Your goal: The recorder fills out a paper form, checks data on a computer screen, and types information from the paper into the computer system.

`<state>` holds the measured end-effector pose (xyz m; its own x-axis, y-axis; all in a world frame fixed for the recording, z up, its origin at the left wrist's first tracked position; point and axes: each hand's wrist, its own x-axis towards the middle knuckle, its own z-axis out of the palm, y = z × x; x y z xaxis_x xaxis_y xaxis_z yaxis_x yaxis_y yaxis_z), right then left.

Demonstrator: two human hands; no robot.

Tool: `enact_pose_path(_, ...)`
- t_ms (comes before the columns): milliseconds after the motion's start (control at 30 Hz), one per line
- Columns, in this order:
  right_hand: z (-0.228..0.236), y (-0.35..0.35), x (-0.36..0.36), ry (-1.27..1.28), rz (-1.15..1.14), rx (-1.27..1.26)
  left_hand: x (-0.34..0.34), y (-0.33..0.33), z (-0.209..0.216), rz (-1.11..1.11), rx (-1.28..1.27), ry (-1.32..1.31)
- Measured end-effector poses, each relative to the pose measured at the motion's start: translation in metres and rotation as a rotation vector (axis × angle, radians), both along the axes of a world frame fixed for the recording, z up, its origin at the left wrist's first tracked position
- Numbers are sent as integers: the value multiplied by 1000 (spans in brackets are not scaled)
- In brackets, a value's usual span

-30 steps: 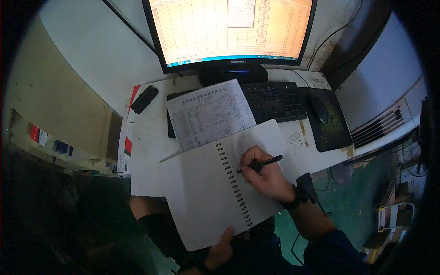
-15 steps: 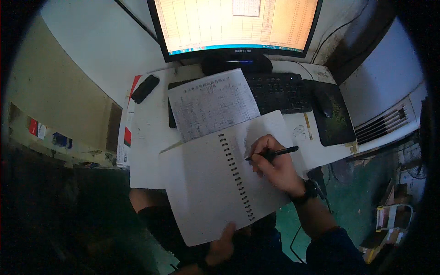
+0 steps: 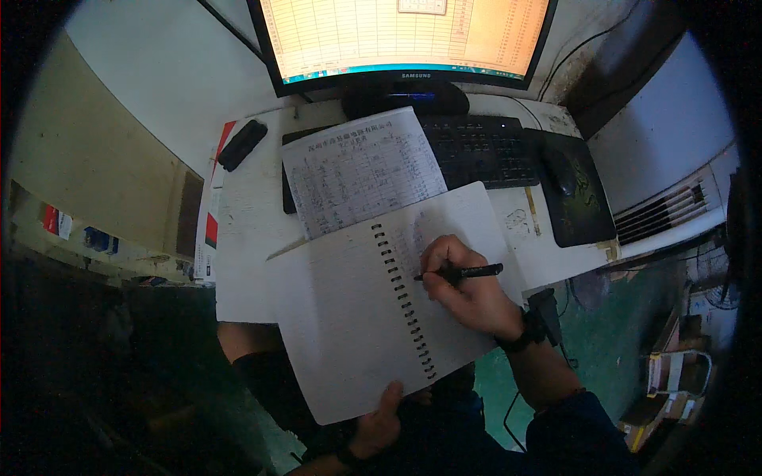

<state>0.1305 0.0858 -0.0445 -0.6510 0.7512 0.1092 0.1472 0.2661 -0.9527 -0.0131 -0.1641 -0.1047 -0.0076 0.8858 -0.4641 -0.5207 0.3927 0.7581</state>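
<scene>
A spiral-bound notebook (image 3: 341, 317) lies open, its near part sticking out past the desk's front edge. My right hand (image 3: 468, 293) grips a black pen (image 3: 481, 270), its tip at the right-hand page close to the wire binding. Some faint handwriting shows above that hand. At the notebook's bottom edge is my left hand (image 3: 379, 424), thumb on the page and the other fingers mostly hidden beneath. A printed form (image 3: 361, 170) filled with rows of writing lies just beyond the notebook, partly over the keyboard.
A black keyboard (image 3: 484, 151) and a mouse (image 3: 559, 174) on a dark mouse pad (image 3: 586, 206) are to the right. Behind them stands a lit monitor (image 3: 381, 40) showing a table. A small black object (image 3: 243, 145) rests at the desk's left. Cables hang beside the desk.
The pen and right hand have shifted slightly left on the page, toward the binding. The whole view has moved a little. My left hand stays at the notebook's lower edge.
</scene>
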Motion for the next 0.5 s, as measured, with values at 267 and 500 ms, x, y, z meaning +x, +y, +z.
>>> enact_pose_path(267, 4, -1, -1, 59, -45, -47, -3, 12, 24, 9, -109, 142)
enact_pose_path(500, 3, 1, 0, 23, -42, -40, -7, 13, 21, -43, -51, 121)
